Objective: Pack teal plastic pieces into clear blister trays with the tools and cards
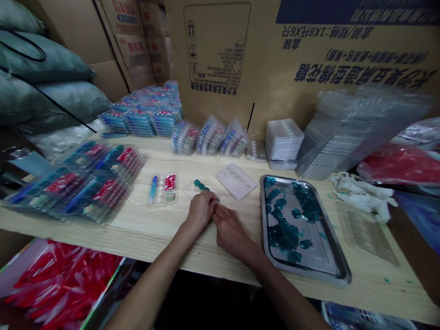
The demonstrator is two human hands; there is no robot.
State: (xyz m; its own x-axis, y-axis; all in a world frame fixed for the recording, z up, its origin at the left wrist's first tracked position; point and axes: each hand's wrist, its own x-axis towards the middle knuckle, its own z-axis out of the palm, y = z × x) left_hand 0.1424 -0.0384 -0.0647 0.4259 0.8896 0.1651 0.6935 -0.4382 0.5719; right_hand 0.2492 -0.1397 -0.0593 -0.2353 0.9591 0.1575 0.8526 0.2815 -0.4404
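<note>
Mid-frame, left hand (201,209) meets right hand (230,230) by gems (199,184), fingers narrow — any load hidden — likely setting gems; next needs steadiness.

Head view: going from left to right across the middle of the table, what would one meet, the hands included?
Stacked packs → single pack → left hand → right hand → metal tray → white glove.
</note>
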